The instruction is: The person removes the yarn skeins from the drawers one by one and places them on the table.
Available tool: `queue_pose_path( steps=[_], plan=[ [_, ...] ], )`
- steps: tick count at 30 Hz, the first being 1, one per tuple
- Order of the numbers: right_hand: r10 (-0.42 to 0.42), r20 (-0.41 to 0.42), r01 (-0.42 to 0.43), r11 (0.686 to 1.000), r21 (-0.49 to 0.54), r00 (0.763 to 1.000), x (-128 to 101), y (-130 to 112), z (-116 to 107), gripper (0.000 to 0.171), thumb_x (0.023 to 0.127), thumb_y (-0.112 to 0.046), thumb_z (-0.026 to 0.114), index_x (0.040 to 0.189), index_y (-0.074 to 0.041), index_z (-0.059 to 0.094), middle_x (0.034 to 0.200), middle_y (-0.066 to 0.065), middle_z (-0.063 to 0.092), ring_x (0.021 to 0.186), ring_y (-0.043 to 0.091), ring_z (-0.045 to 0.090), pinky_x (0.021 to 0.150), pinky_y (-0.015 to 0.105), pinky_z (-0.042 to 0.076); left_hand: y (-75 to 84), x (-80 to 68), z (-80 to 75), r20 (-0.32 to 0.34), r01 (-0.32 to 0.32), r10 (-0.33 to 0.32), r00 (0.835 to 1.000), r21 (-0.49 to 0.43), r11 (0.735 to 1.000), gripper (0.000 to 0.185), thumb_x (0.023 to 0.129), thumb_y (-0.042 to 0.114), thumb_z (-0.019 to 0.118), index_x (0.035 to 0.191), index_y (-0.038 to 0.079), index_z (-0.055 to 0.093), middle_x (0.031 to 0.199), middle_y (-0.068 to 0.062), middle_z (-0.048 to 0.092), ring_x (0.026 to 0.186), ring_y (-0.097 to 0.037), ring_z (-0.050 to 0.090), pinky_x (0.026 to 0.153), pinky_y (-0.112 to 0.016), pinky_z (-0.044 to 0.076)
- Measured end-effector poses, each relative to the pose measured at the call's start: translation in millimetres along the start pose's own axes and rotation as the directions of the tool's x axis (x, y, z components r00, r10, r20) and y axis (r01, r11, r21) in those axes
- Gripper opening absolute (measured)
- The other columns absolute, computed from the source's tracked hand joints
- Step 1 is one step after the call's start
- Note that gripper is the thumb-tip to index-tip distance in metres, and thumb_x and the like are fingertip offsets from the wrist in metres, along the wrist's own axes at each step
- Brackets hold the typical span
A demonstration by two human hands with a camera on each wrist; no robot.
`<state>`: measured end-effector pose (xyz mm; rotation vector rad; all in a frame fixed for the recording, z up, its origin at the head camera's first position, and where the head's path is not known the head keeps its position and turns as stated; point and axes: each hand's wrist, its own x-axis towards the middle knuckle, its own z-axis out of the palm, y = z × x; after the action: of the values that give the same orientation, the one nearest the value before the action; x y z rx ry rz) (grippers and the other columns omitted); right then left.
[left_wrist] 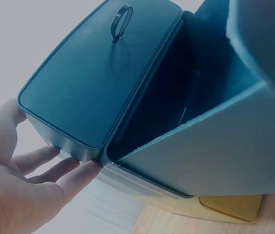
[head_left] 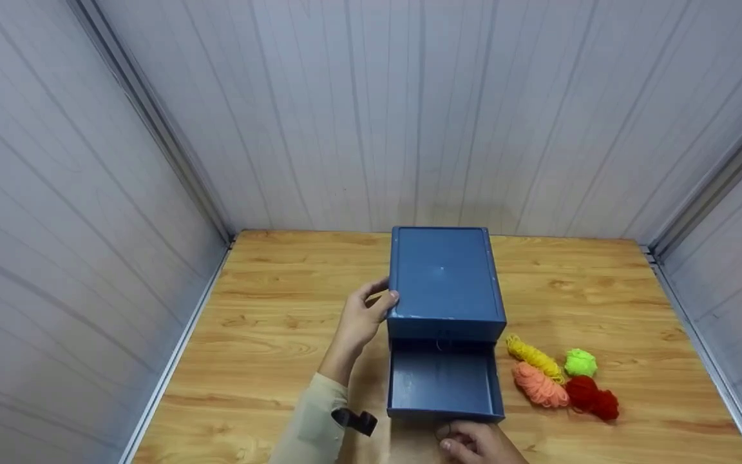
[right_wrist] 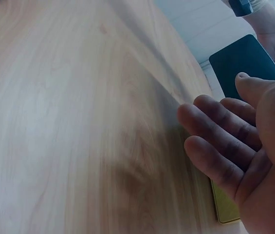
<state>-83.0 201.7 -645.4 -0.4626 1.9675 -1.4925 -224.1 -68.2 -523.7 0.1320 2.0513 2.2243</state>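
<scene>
Holding the blue box point(head_left: 446, 278) steady, the left hand point(head_left: 363, 317) rests against its left wall, thumb on the front top corner and fingers behind; the left wrist view shows those fingers point(left_wrist: 54, 170) straight along the lower edge, clamped on nothing. Below the lid section, the drawer point(head_left: 443, 381) stands pulled out toward six o'clock, its inside bare. At six o'clock of the drawer, the right hand point(head_left: 474, 443) sits on the wooden table point(head_left: 268, 335) just at the drawer front; the right wrist view shows its fingers point(right_wrist: 220, 131) loosely spread and holding nothing. At four o'clock of the box lie four yarn bundles: yellow yarn point(head_left: 532, 354), orange yarn point(head_left: 540, 385), green yarn point(head_left: 580, 363) and red yarn point(head_left: 593, 397).
</scene>
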Motion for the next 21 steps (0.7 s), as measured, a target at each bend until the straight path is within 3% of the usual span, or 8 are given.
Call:
queue_pose_path(
  steps=[5,9,14,21],
  plan=[
    [0.006,-0.046,-0.004,0.999,0.043,0.999,-5,-28,9,0.037,0.104,-0.029,0.061,0.113,0.005,0.070,0.099,0.008,0.074,0.082,0.005,0.067,0.071,0.022,0.056,-1.4,1.0,-1.0,-0.001,0.003,-0.003,1.000,-0.012,1.000,0.051,0.099,0.017,0.068,0.144,-0.001,0.055,0.146,-0.020,0.055,0.131,-0.035,0.057,0.100,-0.037,0.056],
    [-0.025,-0.054,0.028,0.999,0.046,0.998,-7,-36,11,0.034,0.107,-0.023,0.057,0.108,0.009,0.068,0.093,0.013,0.074,0.076,0.003,0.065,0.067,0.021,0.055,-1.2,1.1,-1.4,0.003,-0.006,0.006,1.000,-0.009,1.000,0.050,0.099,0.016,0.068,0.144,-0.001,0.055,0.145,-0.021,0.055,0.132,-0.036,0.056,0.100,-0.038,0.056],
    [-0.059,-0.072,0.058,0.998,-0.015,0.996,-8,-41,8,0.031,0.106,-0.024,0.058,0.103,0.006,0.068,0.091,0.020,0.073,0.074,0.003,0.066,0.065,0.022,0.056,-0.5,0.0,-1.6,0.002,-0.005,0.005,1.000,-0.001,1.000,0.051,0.099,0.017,0.068,0.145,0.001,0.055,0.146,-0.020,0.055,0.133,-0.036,0.055,0.101,-0.039,0.055],
    [-0.113,-0.131,0.097,0.988,-0.118,0.985,-5,-48,-3,0.019,0.105,-0.024,0.059,0.099,-0.008,0.069,0.088,0.015,0.074,0.073,0.010,0.069,0.064,0.028,0.060,-2.4,0.7,-1.7,0.007,-0.010,0.010,1.000,-0.004,1.000,0.050,0.099,0.016,0.068,0.144,0.001,0.056,0.145,-0.021,0.056,0.131,-0.035,0.057,0.101,-0.039,0.056]
  ],
)
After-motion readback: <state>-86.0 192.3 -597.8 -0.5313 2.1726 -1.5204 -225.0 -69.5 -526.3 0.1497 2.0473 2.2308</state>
